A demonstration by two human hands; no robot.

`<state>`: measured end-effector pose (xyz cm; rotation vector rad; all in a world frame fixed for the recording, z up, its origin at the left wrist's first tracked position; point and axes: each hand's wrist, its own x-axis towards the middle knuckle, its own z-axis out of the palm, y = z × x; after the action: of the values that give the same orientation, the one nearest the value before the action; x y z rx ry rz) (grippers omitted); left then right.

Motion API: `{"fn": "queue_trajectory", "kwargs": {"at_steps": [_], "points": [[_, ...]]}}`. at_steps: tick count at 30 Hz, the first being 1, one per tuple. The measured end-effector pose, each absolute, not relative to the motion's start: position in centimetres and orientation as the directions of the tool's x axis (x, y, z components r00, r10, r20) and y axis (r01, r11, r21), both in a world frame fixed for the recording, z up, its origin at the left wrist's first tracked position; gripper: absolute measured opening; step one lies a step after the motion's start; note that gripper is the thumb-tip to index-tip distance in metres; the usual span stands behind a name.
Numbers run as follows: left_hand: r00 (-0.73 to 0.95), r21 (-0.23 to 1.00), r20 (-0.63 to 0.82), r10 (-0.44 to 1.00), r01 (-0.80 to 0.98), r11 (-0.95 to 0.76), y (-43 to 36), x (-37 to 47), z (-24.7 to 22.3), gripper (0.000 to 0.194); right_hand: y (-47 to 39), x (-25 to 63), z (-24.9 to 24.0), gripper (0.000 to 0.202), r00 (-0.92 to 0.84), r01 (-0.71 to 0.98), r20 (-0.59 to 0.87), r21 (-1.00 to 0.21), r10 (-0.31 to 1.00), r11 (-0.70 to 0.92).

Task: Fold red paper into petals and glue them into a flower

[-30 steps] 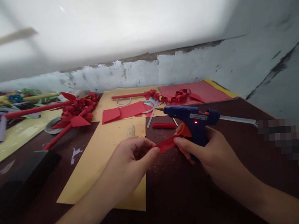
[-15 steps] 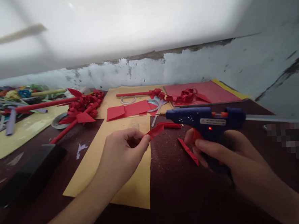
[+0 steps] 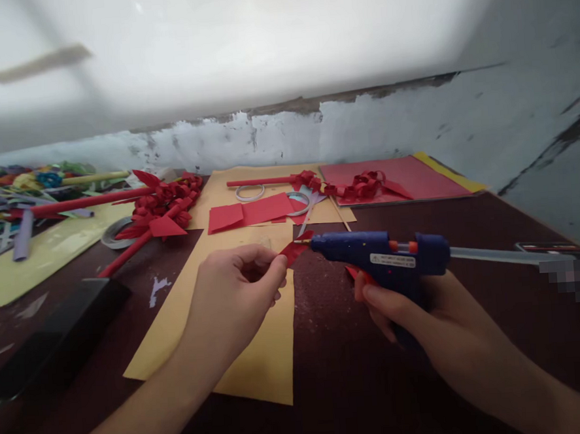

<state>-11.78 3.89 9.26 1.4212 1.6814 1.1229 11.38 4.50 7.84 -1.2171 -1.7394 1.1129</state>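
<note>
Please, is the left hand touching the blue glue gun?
Apart. The head view shows a gap: the left hand pinches a red paper piece, and the glue gun ends short of that hand.

The nozzle (image 3: 303,242) of a blue glue gun (image 3: 353,247) was brought left and lowered to a red paper strip (image 3: 291,251); whether contact was made could not be seen. The strip, pinched by both hands a second earlier, was now gripped by the left hand (image 3: 235,286) alone, the thumb of the right hand (image 3: 418,307) having been taken off it. The gun's indicator light (image 3: 390,272), previously bright red, was dimmed. A folded red piece (image 3: 351,273), exposed half a second before, was mostly hidden from view.
</note>
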Motion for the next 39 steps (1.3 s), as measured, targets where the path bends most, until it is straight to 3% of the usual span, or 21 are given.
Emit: {"fn": "queue_trajectory", "kwargs": {"at_steps": [8, 13, 39], "points": [[-0.175, 0.897, 0.062, 0.983, 0.441, 0.022, 3.85, -11.74, 9.50, 0.027, 4.38, 11.30, 8.09, 0.034, -0.321, 0.328, 0.076, -0.926, 0.944, 0.186], [-0.174, 0.890, 0.068, 0.982, 0.455, 0.019, 3.67, -11.77, 9.58, 0.028, 4.31, 11.14, 8.55, 0.043, -0.325, 0.349, 0.078, -0.917, 0.943, 0.196], [-0.158, 0.880, 0.106, 0.982, 0.475, -0.018, 3.59, -11.66, 9.79, 0.027, 4.63, 11.05, 8.30, 0.048, -0.327, 0.346, 0.025, -0.927, 0.945, 0.145]]}}
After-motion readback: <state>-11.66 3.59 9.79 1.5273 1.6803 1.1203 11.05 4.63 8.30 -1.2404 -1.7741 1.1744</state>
